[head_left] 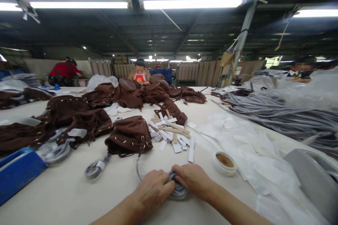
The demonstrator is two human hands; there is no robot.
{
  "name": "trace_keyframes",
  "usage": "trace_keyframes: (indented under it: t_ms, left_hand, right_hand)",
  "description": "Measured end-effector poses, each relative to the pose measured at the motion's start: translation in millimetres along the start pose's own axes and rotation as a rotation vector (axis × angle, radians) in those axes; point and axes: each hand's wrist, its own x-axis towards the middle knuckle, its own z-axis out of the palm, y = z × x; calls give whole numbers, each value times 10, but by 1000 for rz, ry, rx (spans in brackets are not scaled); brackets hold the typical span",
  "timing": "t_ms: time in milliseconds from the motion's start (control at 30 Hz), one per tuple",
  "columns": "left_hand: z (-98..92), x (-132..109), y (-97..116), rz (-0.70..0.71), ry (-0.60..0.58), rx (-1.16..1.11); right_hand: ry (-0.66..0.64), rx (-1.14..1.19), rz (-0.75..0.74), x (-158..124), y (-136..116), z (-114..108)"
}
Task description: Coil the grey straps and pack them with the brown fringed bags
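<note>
Both my hands meet at the near edge of the table on a coiled grey strap (179, 189). My left hand (152, 190) pinches the coil from the left and my right hand (194, 179) covers it from the right. A loose end of the strap curves away to the left of my hands. Just beyond lies a brown suede drawstring bag (130, 135) with gold eyelets. Another rolled grey strap (94, 168) with a white label rests to its lower left.
White paper strips and tan card pieces (173, 133) are scattered mid-table. A small white tub of brown paste (224, 162) sits to the right. More brown bags (79, 112) pile left and behind, long grey straps (277, 116) lie right, a blue box (18, 172) left. Other people work farther back.
</note>
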Motion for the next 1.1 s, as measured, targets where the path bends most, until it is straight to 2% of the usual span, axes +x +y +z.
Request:
trace_keyframes:
  t_ms: [67,167,267,400,600,733,833,1000,1100]
  left_hand:
    - [32,52,24,-50,-20,0]
    - [140,111,103,-200,3,4]
    - [230,131,158,-252,19,-15]
    - [186,23,46,-164,14,-75]
    - [34,-272,-345,-96,52,-6]
    - [-17,-237,-428,-107,-33,-53]
    - [-15,-152,-362,-153,-101,-64]
    - [126,-69,-189,-269,-20,-76]
    - [178,-61,-184,-281,-3,-89]
  right_hand:
    - [35,75,112,7,-22,-13]
    - [71,207,274,36,-94,-6]
    - [83,174,307,114,-175,16]
    - [62,42,173,230,-199,16]
    - [-27,-79,-147,409,-125,-58]
    - [-46,-80,-202,522,-145,-94]
    - [-13,-59,-110,512,-187,-95]
    - [50,98,200,431,-306,-36]
    - [59,88,256,467,-377,-3]
